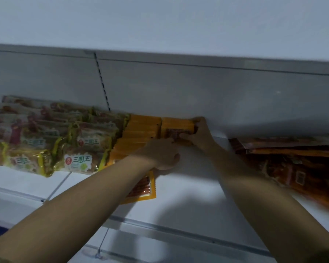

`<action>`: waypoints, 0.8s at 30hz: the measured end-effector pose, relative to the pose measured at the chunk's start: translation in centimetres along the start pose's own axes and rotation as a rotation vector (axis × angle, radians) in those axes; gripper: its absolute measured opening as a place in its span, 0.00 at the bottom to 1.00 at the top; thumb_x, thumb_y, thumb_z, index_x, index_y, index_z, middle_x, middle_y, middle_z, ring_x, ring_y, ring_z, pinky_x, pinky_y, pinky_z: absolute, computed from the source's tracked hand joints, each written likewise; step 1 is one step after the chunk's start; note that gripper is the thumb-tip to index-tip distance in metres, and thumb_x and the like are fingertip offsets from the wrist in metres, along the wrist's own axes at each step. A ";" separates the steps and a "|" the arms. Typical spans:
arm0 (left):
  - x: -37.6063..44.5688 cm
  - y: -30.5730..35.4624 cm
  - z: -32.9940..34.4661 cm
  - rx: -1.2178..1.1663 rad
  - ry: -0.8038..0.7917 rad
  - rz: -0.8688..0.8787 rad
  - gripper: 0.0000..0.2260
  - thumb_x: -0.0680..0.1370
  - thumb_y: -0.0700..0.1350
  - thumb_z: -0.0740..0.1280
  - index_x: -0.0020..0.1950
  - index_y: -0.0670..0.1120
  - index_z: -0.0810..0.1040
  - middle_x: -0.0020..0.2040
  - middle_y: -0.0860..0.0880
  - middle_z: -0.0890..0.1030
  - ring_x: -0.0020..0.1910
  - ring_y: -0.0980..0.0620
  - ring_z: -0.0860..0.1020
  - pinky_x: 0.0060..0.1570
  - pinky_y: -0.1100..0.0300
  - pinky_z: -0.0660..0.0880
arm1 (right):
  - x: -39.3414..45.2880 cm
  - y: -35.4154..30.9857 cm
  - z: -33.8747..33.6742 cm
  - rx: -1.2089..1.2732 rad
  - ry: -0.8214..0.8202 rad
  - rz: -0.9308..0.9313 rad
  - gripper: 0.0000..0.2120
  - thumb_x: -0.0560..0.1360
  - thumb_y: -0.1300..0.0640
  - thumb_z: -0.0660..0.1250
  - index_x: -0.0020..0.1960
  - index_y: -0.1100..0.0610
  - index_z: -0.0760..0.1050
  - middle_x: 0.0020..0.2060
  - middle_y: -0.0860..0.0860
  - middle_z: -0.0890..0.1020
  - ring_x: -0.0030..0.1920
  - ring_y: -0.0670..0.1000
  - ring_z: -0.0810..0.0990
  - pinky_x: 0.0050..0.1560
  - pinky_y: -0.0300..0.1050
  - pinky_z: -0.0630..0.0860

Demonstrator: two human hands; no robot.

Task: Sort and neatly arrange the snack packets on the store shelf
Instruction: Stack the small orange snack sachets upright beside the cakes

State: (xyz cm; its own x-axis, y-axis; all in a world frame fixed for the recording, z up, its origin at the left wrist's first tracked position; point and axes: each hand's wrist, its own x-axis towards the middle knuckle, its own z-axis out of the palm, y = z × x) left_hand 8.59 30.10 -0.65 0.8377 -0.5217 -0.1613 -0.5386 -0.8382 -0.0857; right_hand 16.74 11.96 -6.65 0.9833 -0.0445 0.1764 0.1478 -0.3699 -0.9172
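Both arms are reaching up to the white shelf [188,186] at mid-frame. The right hand [199,135] is curling round the end of an orange packet [176,128] standing against the back panel [198,92], thumb pinching its front. The left hand [160,154] is lying just beside it, fingers bent over the row of orange packets [137,137]; whether it is gripping one, I cannot tell. Yellow-edged snack packets [78,149] are sitting at left, dark red bags [292,168] at right.
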 end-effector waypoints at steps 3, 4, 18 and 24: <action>0.7 0.3 0.3 0.039 -0.073 0.010 0.21 0.86 0.54 0.51 0.72 0.44 0.72 0.67 0.43 0.72 0.62 0.43 0.74 0.55 0.50 0.70 | -0.4 -0.1 1.0 0.019 0.033 -0.006 0.33 0.67 0.67 0.81 0.61 0.58 0.63 0.49 0.50 0.77 0.48 0.47 0.80 0.42 0.34 0.78; 0.9 0.3 0.4 0.046 -0.091 0.015 0.21 0.85 0.54 0.52 0.73 0.43 0.71 0.68 0.42 0.72 0.62 0.42 0.74 0.54 0.50 0.69 | -0.6 0.0 1.3 0.007 0.047 -0.010 0.33 0.67 0.65 0.82 0.62 0.58 0.63 0.51 0.51 0.77 0.50 0.50 0.80 0.44 0.35 0.78; 2.1 -0.5 1.3 0.000 -0.090 0.108 0.23 0.84 0.54 0.59 0.73 0.41 0.70 0.68 0.41 0.69 0.46 0.51 0.72 0.46 0.57 0.69 | -2.9 -0.6 2.3 -0.089 0.169 0.032 0.34 0.73 0.57 0.77 0.76 0.56 0.66 0.67 0.55 0.78 0.67 0.55 0.77 0.68 0.52 0.73; 1.6 -0.8 0.0 -0.038 -0.085 0.105 0.19 0.82 0.55 0.59 0.58 0.41 0.81 0.51 0.47 0.81 0.49 0.49 0.81 0.45 0.59 0.75 | -4.5 -1.3 0.6 -0.047 0.207 0.097 0.33 0.76 0.53 0.74 0.77 0.54 0.64 0.68 0.53 0.75 0.67 0.54 0.76 0.62 0.48 0.76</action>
State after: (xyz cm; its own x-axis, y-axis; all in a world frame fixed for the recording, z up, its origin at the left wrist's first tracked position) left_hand 10.31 29.91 -0.81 0.7654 -0.5930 -0.2501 -0.6177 -0.7860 -0.0267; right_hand 12.22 13.16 -6.48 0.9493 -0.2691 0.1622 0.0441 -0.3971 -0.9167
